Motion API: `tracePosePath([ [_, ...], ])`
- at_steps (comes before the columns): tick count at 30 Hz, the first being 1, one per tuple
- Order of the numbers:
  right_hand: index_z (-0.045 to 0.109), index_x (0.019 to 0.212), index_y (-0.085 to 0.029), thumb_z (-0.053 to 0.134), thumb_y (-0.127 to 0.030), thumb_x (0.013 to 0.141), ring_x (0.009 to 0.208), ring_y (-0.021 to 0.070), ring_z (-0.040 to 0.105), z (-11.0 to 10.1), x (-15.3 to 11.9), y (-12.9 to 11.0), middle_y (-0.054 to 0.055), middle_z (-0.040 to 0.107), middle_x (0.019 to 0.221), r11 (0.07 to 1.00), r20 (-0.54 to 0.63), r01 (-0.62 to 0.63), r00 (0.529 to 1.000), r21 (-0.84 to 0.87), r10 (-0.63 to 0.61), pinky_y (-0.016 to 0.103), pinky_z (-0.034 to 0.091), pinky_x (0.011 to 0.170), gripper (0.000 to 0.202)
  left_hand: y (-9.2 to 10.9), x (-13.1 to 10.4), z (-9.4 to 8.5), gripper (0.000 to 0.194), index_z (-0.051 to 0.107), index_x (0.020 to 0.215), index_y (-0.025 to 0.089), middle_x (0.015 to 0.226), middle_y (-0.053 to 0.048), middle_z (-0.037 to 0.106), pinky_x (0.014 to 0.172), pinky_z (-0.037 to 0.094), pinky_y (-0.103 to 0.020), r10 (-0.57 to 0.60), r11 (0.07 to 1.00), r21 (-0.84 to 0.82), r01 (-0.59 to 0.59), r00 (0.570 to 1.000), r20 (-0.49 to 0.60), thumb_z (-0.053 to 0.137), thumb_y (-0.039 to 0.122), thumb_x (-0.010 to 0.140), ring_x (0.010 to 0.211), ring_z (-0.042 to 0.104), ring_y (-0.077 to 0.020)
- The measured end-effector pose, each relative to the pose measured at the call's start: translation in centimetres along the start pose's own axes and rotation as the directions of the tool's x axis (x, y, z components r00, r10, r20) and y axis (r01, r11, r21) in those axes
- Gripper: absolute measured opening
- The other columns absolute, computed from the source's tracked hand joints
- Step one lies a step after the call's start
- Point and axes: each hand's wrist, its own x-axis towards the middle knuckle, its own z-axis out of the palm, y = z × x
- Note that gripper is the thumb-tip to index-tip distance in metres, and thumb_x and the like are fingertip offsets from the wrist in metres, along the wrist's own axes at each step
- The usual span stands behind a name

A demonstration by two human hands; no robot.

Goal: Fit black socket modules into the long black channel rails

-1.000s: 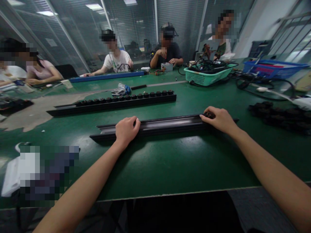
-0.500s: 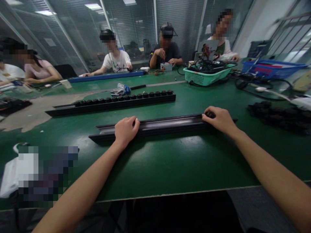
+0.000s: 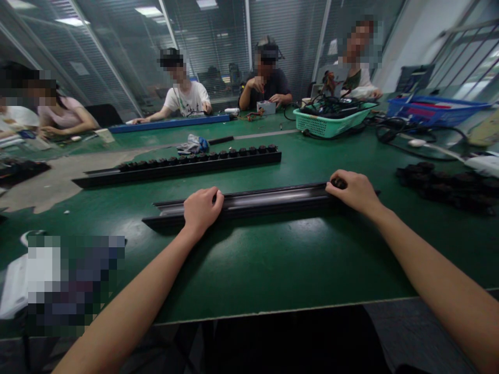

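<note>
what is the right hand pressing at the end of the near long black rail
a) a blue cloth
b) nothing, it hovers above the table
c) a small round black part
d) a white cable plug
c: the right hand has its fingertips on a small round black part sitting at the right end of the near long black rail, while the left hand grips the rail further left.
</note>
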Motion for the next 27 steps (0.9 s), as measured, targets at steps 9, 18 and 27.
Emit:
tracePosePath([
  [9, 0.065, 0.085, -0.023, 0.058, -0.045, 0.080, 0.077, 0.0248, 0.062, -0.20, -0.13, 0.01, 0.008, 0.069, 0.084, 0.999, -0.015, -0.033, 0.999, -0.033, 0.032, 0.037, 0.044, 0.070, 0.024, 0.12, 0.05, -0.04, 0.040, 0.065, 0.085, 0.022, 0.084, -0.006, 0.069, 0.060, 0.029, -0.031, 0.004, 1.000, 0.006, -0.004, 1.000, -0.014, 0.032, 0.039, 0.100, 0.076, 0.061, -0.0203],
  [18, 0.065, 0.084, -0.023, 0.058, -0.045, 0.080, 0.075, 0.0244, 0.062, -0.27, -0.24, 0.17, 0.008, 0.068, 0.082, 0.996, -0.029, -0.069, 0.997, -0.055, 0.067, 0.035, 0.043, 0.066, 0.023, 0.20, 0.03, -0.10, 0.040, 0.067, 0.089, 0.023, 0.088, -0.006, 0.071, 0.061, 0.031, -0.030, -0.009, 1.000, 0.018, 0.009, 1.000, 0.006, 0.032, 0.040, 0.100, 0.080, 0.063, -0.0209],
  [27, 0.064, 0.084, -0.023, 0.056, -0.047, 0.080, 0.075, 0.0263, 0.061, -0.49, -0.30, 0.42, 0.009, 0.068, 0.083, 0.989, -0.033, -0.092, 0.995, -0.118, 0.089, 0.037, 0.042, 0.066, 0.026, 0.18, 0.02, -0.10, 0.040, 0.067, 0.089, 0.023, 0.086, -0.007, 0.070, 0.061, 0.030, -0.030, -0.005, 1.000, -0.006, 0.005, 1.000, -0.007, 0.033, 0.040, 0.099, 0.078, 0.062, -0.0209],
])
